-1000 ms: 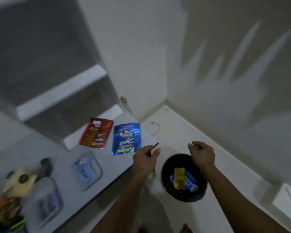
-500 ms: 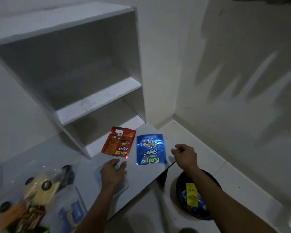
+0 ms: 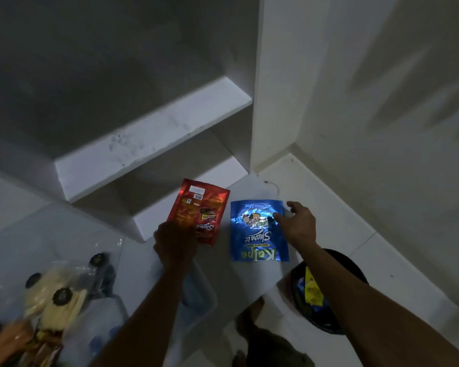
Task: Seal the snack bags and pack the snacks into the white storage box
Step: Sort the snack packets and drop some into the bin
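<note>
A red snack bag (image 3: 200,207) and a blue snack bag (image 3: 257,231) lie flat side by side on the white table (image 3: 252,276), in front of a shelf unit. My left hand (image 3: 175,245) covers the red bag's near left corner, with the fingers curled down onto it. At the blue bag's far right edge rests my right hand (image 3: 298,226), fingers apart and fingertips touching the foil. A translucent plastic box (image 3: 202,295) with blue contents sits under my left forearm.
The white shelf unit (image 3: 154,144) stands behind the bags. A second plastic box (image 3: 104,321) and a clear bag of assorted snacks (image 3: 51,295) sit at the lower left. A black bin (image 3: 331,290) holding wrappers stands on the floor beside the table's right corner.
My left hand has moved from the plastic box up to the red bag's corner. My right hand has opened and come onto the blue bag's edge. The view has moved closer to the table.
</note>
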`<move>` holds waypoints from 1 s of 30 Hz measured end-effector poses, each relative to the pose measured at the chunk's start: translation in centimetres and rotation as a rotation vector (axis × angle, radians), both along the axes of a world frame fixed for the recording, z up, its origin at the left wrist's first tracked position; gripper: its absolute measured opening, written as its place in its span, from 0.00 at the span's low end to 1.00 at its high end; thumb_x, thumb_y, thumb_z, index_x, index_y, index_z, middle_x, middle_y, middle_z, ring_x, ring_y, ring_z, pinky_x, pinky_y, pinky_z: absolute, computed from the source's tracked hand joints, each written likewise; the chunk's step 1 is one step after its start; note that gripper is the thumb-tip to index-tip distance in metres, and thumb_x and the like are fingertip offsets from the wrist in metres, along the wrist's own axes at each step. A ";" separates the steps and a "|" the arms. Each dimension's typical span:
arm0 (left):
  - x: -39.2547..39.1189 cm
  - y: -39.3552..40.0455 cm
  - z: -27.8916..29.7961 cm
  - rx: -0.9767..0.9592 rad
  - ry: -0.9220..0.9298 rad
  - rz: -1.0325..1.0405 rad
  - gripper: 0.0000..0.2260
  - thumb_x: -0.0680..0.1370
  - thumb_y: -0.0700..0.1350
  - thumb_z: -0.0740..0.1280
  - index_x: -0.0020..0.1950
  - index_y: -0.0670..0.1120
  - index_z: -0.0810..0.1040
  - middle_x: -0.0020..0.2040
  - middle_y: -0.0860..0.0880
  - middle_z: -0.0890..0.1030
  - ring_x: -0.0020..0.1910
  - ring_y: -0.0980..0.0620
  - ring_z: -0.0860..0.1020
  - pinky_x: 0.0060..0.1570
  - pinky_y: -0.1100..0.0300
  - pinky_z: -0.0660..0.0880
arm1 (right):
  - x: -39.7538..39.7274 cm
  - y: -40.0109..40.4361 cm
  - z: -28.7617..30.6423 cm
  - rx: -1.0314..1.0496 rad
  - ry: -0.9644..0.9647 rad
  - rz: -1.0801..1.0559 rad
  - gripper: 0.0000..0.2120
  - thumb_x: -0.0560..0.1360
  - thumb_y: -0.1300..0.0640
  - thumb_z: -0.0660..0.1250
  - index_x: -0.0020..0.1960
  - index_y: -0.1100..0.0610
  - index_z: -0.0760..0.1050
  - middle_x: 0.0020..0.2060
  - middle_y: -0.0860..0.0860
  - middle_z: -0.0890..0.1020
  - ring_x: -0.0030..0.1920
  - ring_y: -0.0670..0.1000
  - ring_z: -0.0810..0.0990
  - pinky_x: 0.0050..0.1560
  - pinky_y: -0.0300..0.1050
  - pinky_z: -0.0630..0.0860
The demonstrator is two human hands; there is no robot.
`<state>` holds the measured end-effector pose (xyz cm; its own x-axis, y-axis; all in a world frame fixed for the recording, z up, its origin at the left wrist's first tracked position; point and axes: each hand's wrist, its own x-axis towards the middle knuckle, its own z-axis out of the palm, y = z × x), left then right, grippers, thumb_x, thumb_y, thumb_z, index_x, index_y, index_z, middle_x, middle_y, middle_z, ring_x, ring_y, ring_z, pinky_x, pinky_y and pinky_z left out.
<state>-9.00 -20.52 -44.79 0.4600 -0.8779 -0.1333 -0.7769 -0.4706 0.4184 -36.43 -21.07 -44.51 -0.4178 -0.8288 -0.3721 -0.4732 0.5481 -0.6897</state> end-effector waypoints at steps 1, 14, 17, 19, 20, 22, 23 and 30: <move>0.2 -1.3 -0.7 0.039 -0.074 -0.001 0.24 0.76 0.64 0.61 0.57 0.45 0.77 0.50 0.44 0.81 0.50 0.45 0.79 0.48 0.50 0.77 | 0.0 -1.0 -0.6 0.017 0.011 0.002 0.32 0.71 0.47 0.75 0.70 0.58 0.72 0.63 0.60 0.78 0.63 0.61 0.76 0.62 0.55 0.74; 1.6 -6.6 -5.7 0.194 -0.217 0.113 0.20 0.73 0.59 0.68 0.55 0.44 0.76 0.57 0.43 0.75 0.59 0.41 0.71 0.57 0.42 0.71 | -0.5 -6.4 -5.8 0.198 0.117 0.010 0.41 0.66 0.38 0.76 0.72 0.56 0.69 0.68 0.58 0.73 0.68 0.60 0.71 0.63 0.60 0.71; 1.6 -6.9 -6.3 0.168 -0.192 0.151 0.16 0.76 0.55 0.67 0.55 0.44 0.77 0.60 0.44 0.74 0.61 0.41 0.70 0.60 0.43 0.69 | -0.2 -6.4 -6.0 0.152 0.099 -0.048 0.36 0.65 0.39 0.78 0.66 0.58 0.75 0.63 0.58 0.77 0.64 0.60 0.75 0.58 0.57 0.74; 1.4 -7.0 -6.1 0.153 -0.191 0.161 0.16 0.76 0.54 0.67 0.56 0.43 0.78 0.59 0.43 0.75 0.59 0.41 0.71 0.59 0.44 0.69 | 0.1 -6.4 -5.9 0.120 0.106 -0.096 0.32 0.65 0.42 0.79 0.62 0.58 0.77 0.60 0.57 0.78 0.61 0.60 0.77 0.56 0.56 0.75; 1.3 -7.1 -5.8 0.149 -0.205 0.159 0.16 0.76 0.54 0.67 0.55 0.43 0.78 0.57 0.43 0.76 0.57 0.41 0.72 0.57 0.44 0.70 | 0.2 -6.4 -5.9 0.106 0.107 -0.122 0.29 0.64 0.43 0.79 0.60 0.57 0.78 0.58 0.57 0.79 0.59 0.59 0.78 0.55 0.56 0.76; 1.3 -7.1 -5.4 0.134 -0.221 0.154 0.16 0.75 0.54 0.68 0.53 0.43 0.79 0.54 0.42 0.77 0.54 0.41 0.74 0.54 0.44 0.72 | 0.3 -6.2 -6.0 0.082 0.093 -0.161 0.22 0.64 0.43 0.79 0.51 0.52 0.79 0.52 0.55 0.81 0.53 0.58 0.80 0.52 0.55 0.78; 1.4 -7.2 -5.2 0.123 -0.226 0.153 0.15 0.76 0.55 0.68 0.52 0.43 0.79 0.52 0.42 0.77 0.52 0.40 0.75 0.53 0.43 0.72 | 0.2 -6.1 -6.1 0.072 0.094 -0.167 0.19 0.64 0.42 0.79 0.47 0.50 0.78 0.48 0.54 0.81 0.49 0.58 0.81 0.50 0.56 0.79; 1.5 -5.6 -2.6 0.024 -0.133 0.114 0.16 0.80 0.55 0.61 0.52 0.44 0.79 0.45 0.43 0.82 0.44 0.43 0.80 0.45 0.49 0.74 | -0.1 -4.0 -4.1 -0.029 0.020 -0.170 0.11 0.72 0.50 0.74 0.43 0.58 0.79 0.37 0.54 0.82 0.41 0.57 0.80 0.41 0.47 0.73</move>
<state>-7.55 -26.14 -47.43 0.5717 -0.8161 -0.0848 -0.7653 -0.5677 0.3033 -36.52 -25.08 -48.66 -0.5597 -0.7560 -0.3394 -0.3890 0.6013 -0.6979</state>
